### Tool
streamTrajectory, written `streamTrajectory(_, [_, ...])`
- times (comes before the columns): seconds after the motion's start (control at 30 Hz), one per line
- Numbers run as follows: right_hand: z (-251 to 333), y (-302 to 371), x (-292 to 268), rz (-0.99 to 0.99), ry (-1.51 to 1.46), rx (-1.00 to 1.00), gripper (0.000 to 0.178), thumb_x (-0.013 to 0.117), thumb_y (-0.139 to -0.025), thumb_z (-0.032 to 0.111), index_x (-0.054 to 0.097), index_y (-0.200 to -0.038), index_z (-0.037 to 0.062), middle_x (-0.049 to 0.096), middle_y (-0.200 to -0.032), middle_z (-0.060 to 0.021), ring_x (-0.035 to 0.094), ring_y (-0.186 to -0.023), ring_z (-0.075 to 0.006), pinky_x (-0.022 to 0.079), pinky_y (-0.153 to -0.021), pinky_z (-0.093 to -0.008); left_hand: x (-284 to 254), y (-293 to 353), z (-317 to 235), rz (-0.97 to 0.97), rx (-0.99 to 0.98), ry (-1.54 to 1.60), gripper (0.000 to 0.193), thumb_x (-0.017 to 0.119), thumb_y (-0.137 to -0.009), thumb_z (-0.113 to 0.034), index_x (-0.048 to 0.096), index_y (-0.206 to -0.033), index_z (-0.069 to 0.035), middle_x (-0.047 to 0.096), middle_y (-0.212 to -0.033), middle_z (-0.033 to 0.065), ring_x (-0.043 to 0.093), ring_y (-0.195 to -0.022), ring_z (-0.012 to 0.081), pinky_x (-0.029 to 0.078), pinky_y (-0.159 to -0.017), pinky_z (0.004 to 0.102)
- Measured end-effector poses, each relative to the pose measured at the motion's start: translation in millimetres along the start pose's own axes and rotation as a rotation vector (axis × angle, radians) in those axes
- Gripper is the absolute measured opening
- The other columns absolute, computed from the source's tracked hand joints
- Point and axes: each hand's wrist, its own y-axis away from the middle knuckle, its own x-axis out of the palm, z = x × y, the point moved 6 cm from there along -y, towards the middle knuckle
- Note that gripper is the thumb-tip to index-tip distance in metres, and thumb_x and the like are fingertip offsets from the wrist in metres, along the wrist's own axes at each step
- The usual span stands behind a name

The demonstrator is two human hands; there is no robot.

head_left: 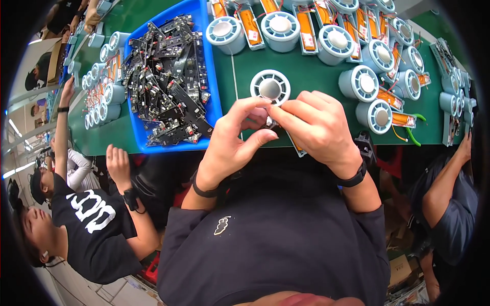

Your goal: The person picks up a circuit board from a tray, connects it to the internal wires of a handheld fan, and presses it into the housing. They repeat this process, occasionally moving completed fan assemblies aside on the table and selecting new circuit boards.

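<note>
Just in front of me, a light-blue round housing (270, 85) with slotted rim and silver disc faces up on the green table. My left hand (236, 133) is curled at its near side, thumb and fingers closing around a small whitish part (269, 121). My right hand (319, 127) meets it from the other side, its fingertips pinched together at the same spot; what they grip is too small to make out. Beneath the right hand, the end of a narrow tray with an orange strip (298, 148) shows; the hand hides most of it.
A blue bin (216, 102) heaped with black circuit boards (171, 76) stands left. Many similar housings (280, 28) with orange wired packs (307, 31) crowd the table's far and right sides. A green cable end (413, 136) lies right. Co-workers sit at left (92, 224) and right (449, 196).
</note>
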Motion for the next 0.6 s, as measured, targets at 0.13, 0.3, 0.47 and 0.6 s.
streamTrajectory(0.13, [1,1,-2,0.025,-0.036,-0.024,0.029,0.077,-0.07,0.006,0.074,-0.099,0.0059,0.067,-0.084,-0.0015,0.062,-0.069,-0.019,0.047,-0.057,-0.0342,1,2,-3,-0.014,0.03,-0.04,0.052,0.08,-0.089,0.001,0.056,-0.135,-0.002,0.068,-0.103,0.0096,0.071,-0.099,0.0178,0.06,-0.086,0.0324])
streamTrajectory(0.3, [2,0,0,0.057,-0.053,-0.041,0.028,0.076,-0.069,0.006,0.073,-0.097,0.006,0.068,-0.085,-0.001,0.062,-0.069,-0.0189,0.049,-0.056,-0.0339,3,6,-4,0.035,-0.04,-0.001,0.05,0.077,-0.089,0.004,0.057,-0.135,-0.002,0.068,-0.105,0.0085,0.069,-0.099,0.0158,0.059,-0.087,0.0313])
streamTrajectory(0.47, [-2,-3,1,0.082,-0.059,-0.037,0.027,0.077,-0.068,0.005,0.072,-0.094,0.0072,0.069,-0.086,-0.001,0.063,-0.07,-0.0191,0.05,-0.057,-0.0331,3,1,-5,-0.017,0.062,-0.076,0.041,0.079,-0.091,-0.006,0.062,-0.129,-0.004,0.07,-0.098,0.0101,0.072,-0.09,0.0188,0.059,-0.078,0.032])
streamTrajectory(0.6, [2,-4,-1,0.023,-0.044,-0.023,0.025,0.078,-0.068,0.004,0.071,-0.093,0.0073,0.069,-0.085,-0.003,0.063,-0.071,-0.0205,0.05,-0.057,-0.033,-2,-1,-21,-0.063,0.261,-0.328,0.039,0.078,-0.093,-0.009,0.063,-0.128,-0.004,0.071,-0.098,0.0103,0.072,-0.083,0.0184,0.058,-0.073,0.032])
